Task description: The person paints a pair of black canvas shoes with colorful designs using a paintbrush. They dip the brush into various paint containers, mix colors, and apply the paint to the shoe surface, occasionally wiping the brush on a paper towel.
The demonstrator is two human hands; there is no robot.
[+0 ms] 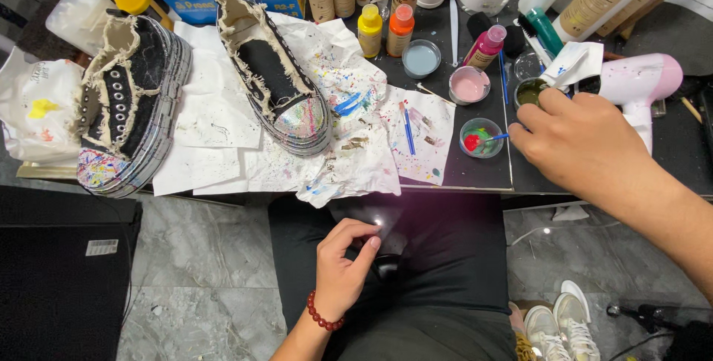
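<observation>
Two hands work apart. Over the dark table (475, 175), the right hand (575, 142) has its fingers curled downward at a small dish of dark green paint (530, 91); what they grip is hidden. Just left of it sits a dish of red and green paint (480, 138) with a blue brush (499, 137) in it. On the lap, the left hand (343, 272) pinches a small dark object (388, 264), thumb and fingers closed. Farther left, two paint-splattered sneakers (278, 82) rest on white paper (215, 119).

Grey marble-patterned tile floor (200, 272), dark worktable (475, 171) above, black cabinet (59, 287) at left
</observation>
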